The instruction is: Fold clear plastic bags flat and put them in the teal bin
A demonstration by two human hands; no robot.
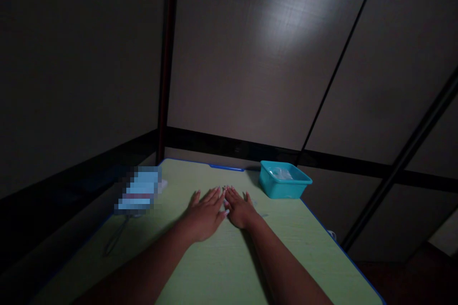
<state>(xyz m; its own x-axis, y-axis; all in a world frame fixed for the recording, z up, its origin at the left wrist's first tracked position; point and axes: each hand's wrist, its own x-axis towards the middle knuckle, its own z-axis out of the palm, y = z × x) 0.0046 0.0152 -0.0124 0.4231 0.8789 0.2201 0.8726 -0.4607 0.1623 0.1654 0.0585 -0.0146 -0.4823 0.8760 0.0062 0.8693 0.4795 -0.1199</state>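
Observation:
My left hand (207, 214) lies palm down with its fingers stretched out over the light green table (222, 271). Beside it, my right hand (240, 207) is also palm down and flat, fingers extended. The two hands meet near the fingertips and thumbs, close to the middle of the table. Some small pale or clear bits show around the right hand, too faint to name. Whatever may lie beneath the palms is hidden.
A turquoise plastic basket (286, 188) with clear plastic inside stands at the table's back right corner. On the left edge is a blurred-out device with a bright screen (139, 190), a cord (116, 238) trailing from it. Dark panelled walls (232, 81) rise behind.

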